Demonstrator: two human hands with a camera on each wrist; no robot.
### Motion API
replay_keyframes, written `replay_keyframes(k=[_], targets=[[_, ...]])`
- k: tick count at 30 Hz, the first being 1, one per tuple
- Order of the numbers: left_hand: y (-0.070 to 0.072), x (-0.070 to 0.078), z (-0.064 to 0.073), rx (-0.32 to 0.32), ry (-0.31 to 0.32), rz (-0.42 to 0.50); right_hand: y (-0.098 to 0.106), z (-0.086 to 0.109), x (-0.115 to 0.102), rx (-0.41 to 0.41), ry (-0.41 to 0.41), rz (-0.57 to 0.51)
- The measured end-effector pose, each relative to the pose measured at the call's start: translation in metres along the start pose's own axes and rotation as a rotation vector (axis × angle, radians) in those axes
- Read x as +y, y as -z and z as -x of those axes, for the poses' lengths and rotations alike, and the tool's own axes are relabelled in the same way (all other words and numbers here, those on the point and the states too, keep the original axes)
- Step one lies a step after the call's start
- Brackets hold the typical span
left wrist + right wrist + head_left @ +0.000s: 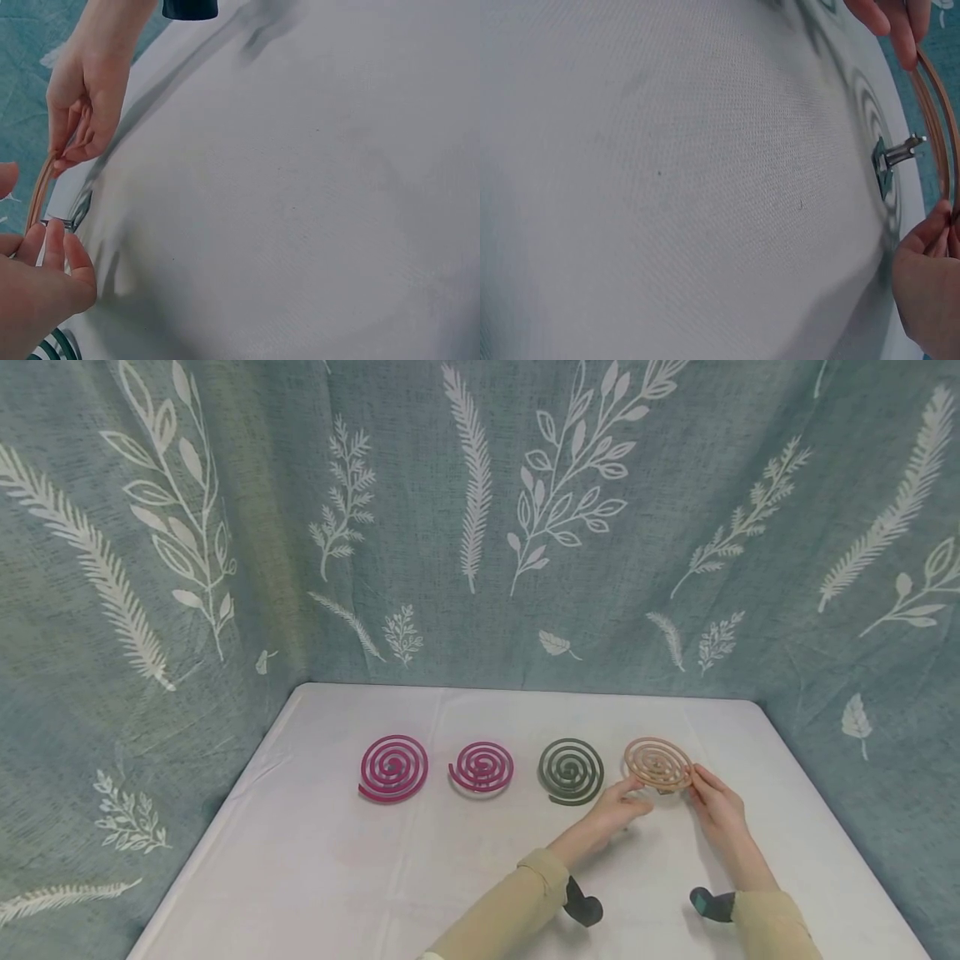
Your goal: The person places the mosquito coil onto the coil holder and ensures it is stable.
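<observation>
Both hands hold a tan mosquito coil (658,764) by its edge, slightly above the white table, at the right end of a row of coils. The left hand (615,810) pinches its near left side. On its right side, the right hand (718,802) pinches the rim between thumb and fingers. Seen edge-on in the right wrist view, the coil (935,127) is off the table. A small metal coil stand (900,154) sits on the table under it, apart from the coil in that view. In the head view the stand is mostly hidden.
Left of the hands lie a dark green coil (570,772), a smaller magenta coil (482,767) and a larger magenta coil (393,768). Behind the white table (300,860) hangs a blue-green leaf-patterned curtain (420,527), also along both sides.
</observation>
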State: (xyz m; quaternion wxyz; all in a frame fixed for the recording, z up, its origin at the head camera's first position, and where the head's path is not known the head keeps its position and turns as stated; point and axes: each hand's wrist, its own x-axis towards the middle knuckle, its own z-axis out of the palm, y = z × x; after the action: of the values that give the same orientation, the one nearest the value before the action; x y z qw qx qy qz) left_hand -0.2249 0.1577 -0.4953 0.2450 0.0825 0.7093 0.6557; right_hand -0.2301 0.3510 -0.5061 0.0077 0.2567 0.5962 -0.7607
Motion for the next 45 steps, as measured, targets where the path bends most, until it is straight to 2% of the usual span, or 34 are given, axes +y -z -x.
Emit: replay_keyframes(k=[12,26,34,41,45], targets=[[0.0006,-0.0008,-0.0021,-0.024,0.011,-0.001,0.0,0.0028,-0.0024,-0.016,-0.012,-0.054],[0.0006,-0.003,-0.0027,-0.019,0.032,-0.013,0.0013,0.002,-0.0008,-0.05,-0.052,-0.056],[0.0004,-0.0011,-0.0022,-0.028,0.052,-0.01,0.0018,0.0022,0.003,-0.028,-0.041,-0.036],[0.0005,-0.0013,-0.004,-0.048,0.065,-0.005,0.0004,0.0034,0.0024,0.023,-0.072,-0.135],[0.0002,-0.0026,-0.0058,-0.039,0.07,0.016,-0.0016,0.0053,0.0022,0.051,-0.083,-0.207]])
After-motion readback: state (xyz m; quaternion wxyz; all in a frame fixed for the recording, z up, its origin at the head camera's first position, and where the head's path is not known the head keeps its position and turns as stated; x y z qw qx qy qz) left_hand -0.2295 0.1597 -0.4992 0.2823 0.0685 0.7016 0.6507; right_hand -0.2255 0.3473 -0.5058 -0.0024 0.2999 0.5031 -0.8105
